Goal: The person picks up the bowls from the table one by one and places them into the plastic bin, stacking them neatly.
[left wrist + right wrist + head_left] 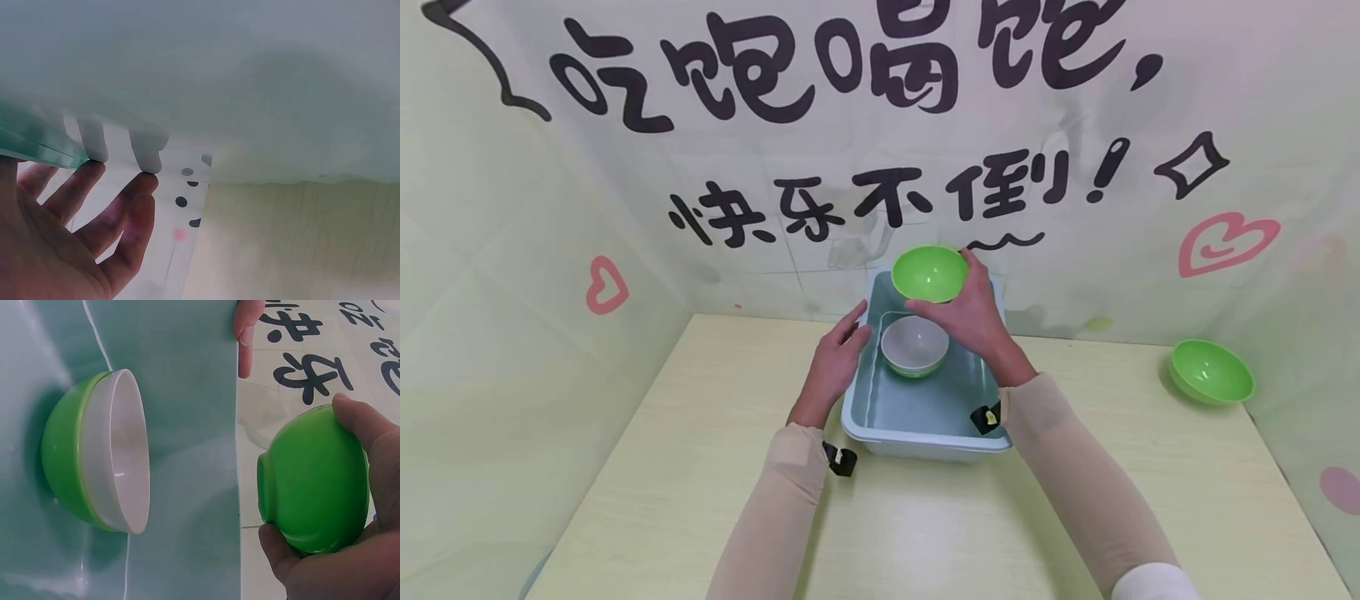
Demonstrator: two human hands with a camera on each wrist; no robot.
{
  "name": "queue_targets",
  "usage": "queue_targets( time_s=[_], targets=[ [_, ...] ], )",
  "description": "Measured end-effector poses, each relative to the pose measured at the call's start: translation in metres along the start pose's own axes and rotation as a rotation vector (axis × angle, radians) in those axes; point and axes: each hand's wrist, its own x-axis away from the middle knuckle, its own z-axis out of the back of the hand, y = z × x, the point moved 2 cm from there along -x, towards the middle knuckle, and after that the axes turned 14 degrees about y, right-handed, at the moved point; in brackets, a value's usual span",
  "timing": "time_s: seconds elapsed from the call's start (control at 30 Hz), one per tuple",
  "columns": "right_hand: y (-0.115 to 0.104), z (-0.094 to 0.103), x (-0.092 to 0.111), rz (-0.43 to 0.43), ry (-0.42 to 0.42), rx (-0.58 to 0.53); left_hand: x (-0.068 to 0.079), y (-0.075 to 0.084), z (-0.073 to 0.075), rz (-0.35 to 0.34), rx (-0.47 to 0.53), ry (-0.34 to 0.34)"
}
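Observation:
My right hand (966, 308) grips a small green bowl (929, 273) by its side, above the far end of a light blue plastic tub (928, 439). In the right wrist view the thumb and fingers curl round the bowl's outside. Inside the tub sits a white bowl (914, 342), nested in another green bowl (62, 450). My left hand (841, 357) is at the tub's left side, and its fingertips (149, 181) touch the outer wall in the left wrist view. Nothing is gripped in that hand.
A larger green bowl (1212, 372) stands at the right edge of the pale wooden table (730, 392). Behind the table hangs a white cloth (760, 158) with black lettering and pink hearts. More cloth encloses both sides.

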Motion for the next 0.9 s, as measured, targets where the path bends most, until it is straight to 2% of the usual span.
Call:
queue_targets(
  time_s=[0.9],
  targets=[
    [0.011,-0.01,0.002,0.013,-0.107,0.094,0.0,0.0,-0.001,-0.007,-0.009,-0.005]
  ],
)
